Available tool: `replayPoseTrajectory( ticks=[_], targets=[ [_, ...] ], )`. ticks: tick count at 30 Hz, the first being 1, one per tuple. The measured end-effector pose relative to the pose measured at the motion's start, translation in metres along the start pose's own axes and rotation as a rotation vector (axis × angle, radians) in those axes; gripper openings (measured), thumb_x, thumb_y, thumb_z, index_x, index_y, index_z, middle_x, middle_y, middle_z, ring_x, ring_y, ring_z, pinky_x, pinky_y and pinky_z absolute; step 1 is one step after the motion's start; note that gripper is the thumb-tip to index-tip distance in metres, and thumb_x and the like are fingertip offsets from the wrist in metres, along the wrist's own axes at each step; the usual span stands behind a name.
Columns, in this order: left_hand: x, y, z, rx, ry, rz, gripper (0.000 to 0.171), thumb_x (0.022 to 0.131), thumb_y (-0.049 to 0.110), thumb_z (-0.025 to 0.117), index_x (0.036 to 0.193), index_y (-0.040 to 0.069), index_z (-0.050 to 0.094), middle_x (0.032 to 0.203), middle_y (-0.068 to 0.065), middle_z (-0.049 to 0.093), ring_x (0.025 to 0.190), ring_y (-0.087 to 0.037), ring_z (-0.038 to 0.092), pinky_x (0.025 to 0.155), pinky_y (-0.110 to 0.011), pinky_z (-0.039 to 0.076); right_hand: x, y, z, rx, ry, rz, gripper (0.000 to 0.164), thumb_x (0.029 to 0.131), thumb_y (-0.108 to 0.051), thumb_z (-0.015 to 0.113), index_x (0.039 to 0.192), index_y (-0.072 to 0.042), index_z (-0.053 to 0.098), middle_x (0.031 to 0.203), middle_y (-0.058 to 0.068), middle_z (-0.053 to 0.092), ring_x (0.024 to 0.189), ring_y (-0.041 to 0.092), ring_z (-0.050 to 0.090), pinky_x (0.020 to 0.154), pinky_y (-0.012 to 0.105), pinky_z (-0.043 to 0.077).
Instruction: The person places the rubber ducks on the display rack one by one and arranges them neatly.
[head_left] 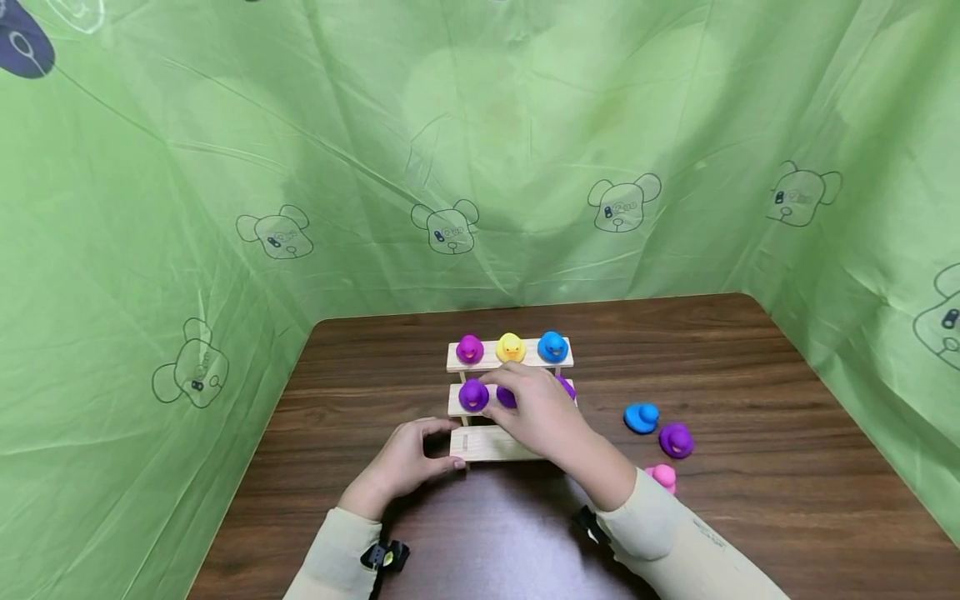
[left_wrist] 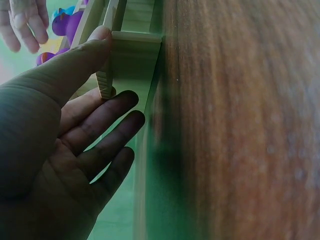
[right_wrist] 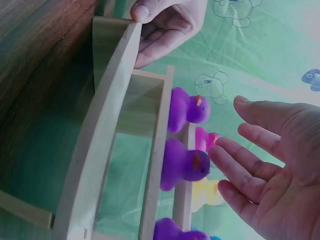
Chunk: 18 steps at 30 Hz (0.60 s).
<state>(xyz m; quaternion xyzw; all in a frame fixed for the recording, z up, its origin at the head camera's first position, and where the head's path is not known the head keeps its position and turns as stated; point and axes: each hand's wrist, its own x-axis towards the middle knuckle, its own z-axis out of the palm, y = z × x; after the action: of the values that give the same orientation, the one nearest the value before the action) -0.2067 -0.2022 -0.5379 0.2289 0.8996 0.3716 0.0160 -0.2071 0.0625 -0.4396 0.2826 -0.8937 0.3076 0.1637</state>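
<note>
A three-tier wooden stand (head_left: 491, 444) rests on the table. My left hand (head_left: 408, 457) pinches the left end of its lowest board between thumb and fingers. On the middle tier sit three purple rubber ducks: the left one (head_left: 473, 395), the middle one (right_wrist: 182, 164) and the right one (right_wrist: 175, 230). My right hand (head_left: 536, 408) hovers over that tier with fingers loosely extended, apart from the middle duck in the right wrist view. The top tier carries a magenta duck (head_left: 469, 349), a yellow duck (head_left: 511, 347) and a blue duck (head_left: 552, 347).
Right of the stand, a blue duck (head_left: 642, 417), a purple duck (head_left: 677, 440) and a pink duck (head_left: 663, 477) lie on the brown table (head_left: 360, 367). My right sleeve partly covers the pink one. Green printed cloth (head_left: 525, 167) hangs behind and at both sides.
</note>
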Motion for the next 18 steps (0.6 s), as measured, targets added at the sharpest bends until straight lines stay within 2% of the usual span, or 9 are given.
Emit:
replayPoseTrajectory(
  ticks=[4, 7, 14, 18],
  targets=[
    [0.0, 0.0, 0.001, -0.007, -0.001, -0.015, 0.053, 0.078, 0.034, 0.095, 0.123, 0.016, 0.076, 0.122, 0.006, 0.074, 0.12, -0.013, 0.065, 0.108, -0.04, 0.051, -0.009, 0.003, -0.014, 0.015, 0.008, 0.012, 0.035, 0.084, -0.021, 0.091, 0.116, -0.016, 0.079, 0.107, -0.003, 0.074, 0.095, 0.019, 0.069, 0.079, 0.039, 0.058],
    [0.0, 0.0, 0.002, -0.009, -0.006, -0.028, 0.053, 0.078, 0.035, 0.095, 0.124, 0.017, 0.076, 0.123, 0.005, 0.074, 0.121, -0.013, 0.065, 0.109, -0.04, 0.05, -0.019, 0.009, -0.024, 0.033, 0.021, 0.021, 0.037, 0.084, -0.023, 0.091, 0.117, -0.016, 0.078, 0.114, -0.004, 0.075, 0.108, 0.019, 0.07, 0.09, 0.043, 0.059],
    [-0.002, -0.002, 0.003, -0.002, 0.001, -0.041, 0.056, 0.078, 0.038, 0.095, 0.125, 0.014, 0.075, 0.124, 0.004, 0.074, 0.122, -0.016, 0.065, 0.108, -0.043, 0.051, -0.051, 0.031, -0.041, 0.063, 0.044, 0.083, 0.04, 0.084, -0.022, 0.091, 0.12, -0.016, 0.077, 0.115, -0.007, 0.073, 0.1, 0.019, 0.071, 0.086, 0.042, 0.059],
    [-0.001, 0.0, 0.002, -0.011, 0.001, -0.033, 0.056, 0.078, 0.035, 0.095, 0.125, 0.013, 0.075, 0.124, 0.002, 0.074, 0.122, -0.017, 0.065, 0.109, -0.043, 0.05, -0.066, 0.045, -0.053, 0.071, 0.076, 0.102, 0.042, 0.082, -0.017, 0.092, 0.121, -0.014, 0.077, 0.115, -0.005, 0.074, 0.105, 0.019, 0.071, 0.091, 0.045, 0.059]
  ],
)
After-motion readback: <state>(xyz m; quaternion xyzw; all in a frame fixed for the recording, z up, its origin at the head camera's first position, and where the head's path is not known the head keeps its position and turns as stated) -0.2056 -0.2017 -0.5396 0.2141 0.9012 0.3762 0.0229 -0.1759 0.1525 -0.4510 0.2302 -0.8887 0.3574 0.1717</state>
